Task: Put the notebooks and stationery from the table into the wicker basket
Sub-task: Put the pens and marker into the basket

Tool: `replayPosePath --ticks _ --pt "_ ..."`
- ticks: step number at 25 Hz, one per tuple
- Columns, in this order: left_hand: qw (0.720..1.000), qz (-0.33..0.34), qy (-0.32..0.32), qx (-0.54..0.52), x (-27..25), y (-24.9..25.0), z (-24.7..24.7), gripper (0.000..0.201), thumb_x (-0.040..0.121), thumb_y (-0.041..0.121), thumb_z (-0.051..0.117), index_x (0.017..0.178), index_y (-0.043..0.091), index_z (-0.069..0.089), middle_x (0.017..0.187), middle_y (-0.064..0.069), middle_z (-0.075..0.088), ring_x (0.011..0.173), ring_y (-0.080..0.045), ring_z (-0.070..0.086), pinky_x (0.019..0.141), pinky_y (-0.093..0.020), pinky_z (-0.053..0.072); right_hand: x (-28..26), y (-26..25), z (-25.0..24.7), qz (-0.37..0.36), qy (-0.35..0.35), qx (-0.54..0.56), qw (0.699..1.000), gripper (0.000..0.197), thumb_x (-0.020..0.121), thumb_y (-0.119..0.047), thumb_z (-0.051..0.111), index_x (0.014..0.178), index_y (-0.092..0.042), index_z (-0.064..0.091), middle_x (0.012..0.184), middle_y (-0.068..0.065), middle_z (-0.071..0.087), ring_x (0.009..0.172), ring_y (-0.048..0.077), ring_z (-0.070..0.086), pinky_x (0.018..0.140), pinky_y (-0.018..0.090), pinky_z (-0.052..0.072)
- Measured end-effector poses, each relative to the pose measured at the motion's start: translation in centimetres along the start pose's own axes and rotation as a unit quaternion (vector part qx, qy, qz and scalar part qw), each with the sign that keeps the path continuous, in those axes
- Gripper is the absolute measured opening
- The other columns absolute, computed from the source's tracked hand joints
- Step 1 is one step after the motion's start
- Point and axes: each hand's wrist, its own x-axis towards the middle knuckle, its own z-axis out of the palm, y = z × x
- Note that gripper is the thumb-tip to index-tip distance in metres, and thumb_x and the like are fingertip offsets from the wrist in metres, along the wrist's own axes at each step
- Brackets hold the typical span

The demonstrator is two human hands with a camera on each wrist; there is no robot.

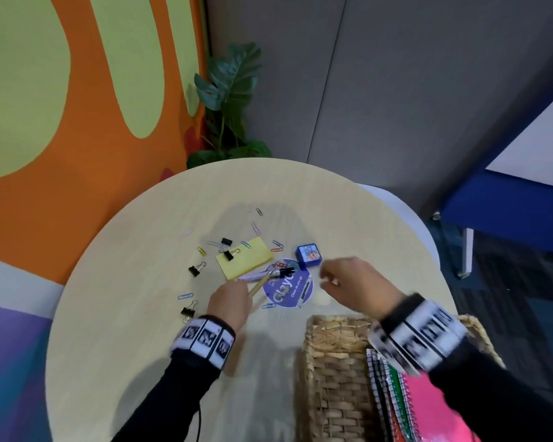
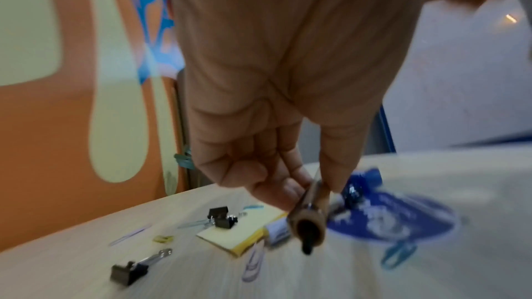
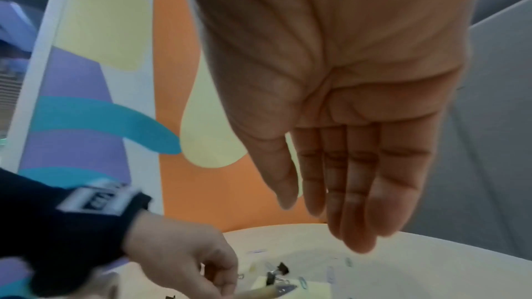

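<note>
Yellow sticky pad, blue sharpener, pink notebook, tan wicker basket, orange-and-green wall.

Even, soft indoor light falls from above, casting faint grey shadows on the pale surface. The head view bends straight lines near its edges. Both wrist views are smeared by motion blur; the clips and the right hand look soft.

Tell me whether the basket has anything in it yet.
Partly filled: several notebooks stand inside the wicker basket; its far end is hidden by the right wrist.
</note>
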Motion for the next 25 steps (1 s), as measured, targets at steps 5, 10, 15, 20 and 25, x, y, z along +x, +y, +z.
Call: replayPosePath --ticks 5,10,15,20,25 --pt "0.987 -0.031 0.011 -0.157 -8.5 -2.0 -0.8 0.014 0.088 0.034 0.055 0.078 0.025 0.052 0.078 0.006 0.064 0.081 -0.015 0.063 0.069 -0.027 0.045 12.7 -5.0 3.1 -0.114 -0.134 -0.131 0.976 0.025 0.091 -0.02 0.05 0.108 -0.005 0.059 0.112 0.016 0.062 0.102 0.032 0.06 0.081 0.037 0.049" --pt "0.956 -0.124 0.002 -0.268 -12.3 -4.2 1.0 0.016 0.077 0.029 0.067 0.066 0.027 0.056 0.053 0.018 0.061 0.046 -0.001 0.053 0.063 -0.022 0.053 16.8 -5.4 7.3 -0.122 -0.19 -0.221 0.949 0.014 0.083 -0.015 0.062 0.095 -0.008 0.06 0.099 0.014 0.062 0.099 0.031 0.065 0.065 0.029 0.042" --pt "0.949 -0.109 0.01 -0.296 -13.1 -3.5 0.6 0.017 0.077 0.023 0.071 0.069 0.029 0.057 0.064 0.032 0.061 0.048 -0.001 0.057 0.064 -0.021 0.054 16.4 -5.1 7.7 -0.119 -0.165 -0.179 0.963 0.038 0.092 -0.038 0.052 0.093 -0.002 0.064 0.097 0.017 0.067 0.09 0.031 0.067 0.064 0.028 0.04" --pt "0.946 -0.036 0.038 -0.321 -13.1 0.4 -2.2 0.024 0.081 0.014 0.069 0.076 0.032 0.054 0.068 0.012 0.065 0.068 0.004 0.063 0.054 0.0 0.042 7.4 -4.4 -0.1 -0.038 -0.062 -0.053 0.996 0.021 0.085 -0.025 0.056 0.076 -0.006 0.057 0.092 0.021 0.067 0.085 0.036 0.065 0.062 0.029 0.037" --pt "0.929 0.037 0.002 -0.369 -13.3 4.7 -3.2 0.038 0.086 0.016 0.064 0.113 0.033 0.044 0.082 0.004 0.065 0.066 0.001 0.063 0.053 -0.003 0.045 -6.5 0.5 2.7 0.087 -0.059 0.093 0.99 0.007 0.078 -0.021 0.062 0.075 -0.017 0.058 0.081 0.012 0.067 0.078 0.031 0.062 0.056 0.028 0.038"
